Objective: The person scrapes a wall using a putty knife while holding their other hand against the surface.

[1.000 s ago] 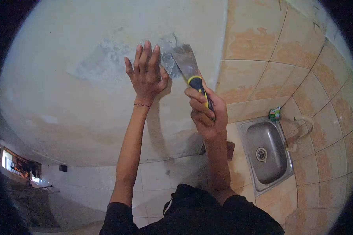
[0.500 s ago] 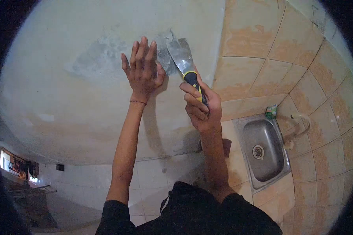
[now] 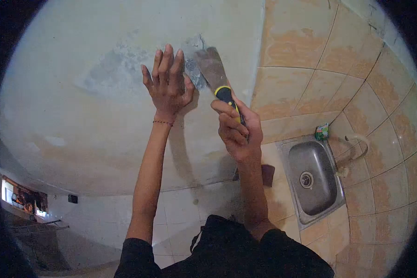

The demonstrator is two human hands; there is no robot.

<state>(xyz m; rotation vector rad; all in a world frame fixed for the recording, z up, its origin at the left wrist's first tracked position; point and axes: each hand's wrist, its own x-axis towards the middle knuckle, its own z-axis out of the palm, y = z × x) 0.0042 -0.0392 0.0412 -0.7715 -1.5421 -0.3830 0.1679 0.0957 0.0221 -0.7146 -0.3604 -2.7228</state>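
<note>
My left hand (image 3: 167, 88) lies with spread fingers against the pale wall (image 3: 97, 129), holding nothing. Its fingertips reach a rough grey patch (image 3: 113, 69) where the surface is worn. To its right, my right hand (image 3: 238, 127) grips the black and yellow handle of a putty knife (image 3: 212, 67). The wide metal blade points up and to the left, at the right side of a darker grey area (image 3: 193, 69) between the two hands. Whether the blade edge touches the wall is hard to tell.
Orange and cream tiles (image 3: 292, 88) cover the wall at the right. Below them a steel sink (image 3: 312, 185) is set in a tiled counter, with a green packet (image 3: 322, 131) at its top corner. A dark brown item (image 3: 268, 175) lies beside my right forearm.
The putty knife's blade has tilted and shifted slightly, and looks darker instead of shiny. My left hand stays nearly in place on the wall.
</note>
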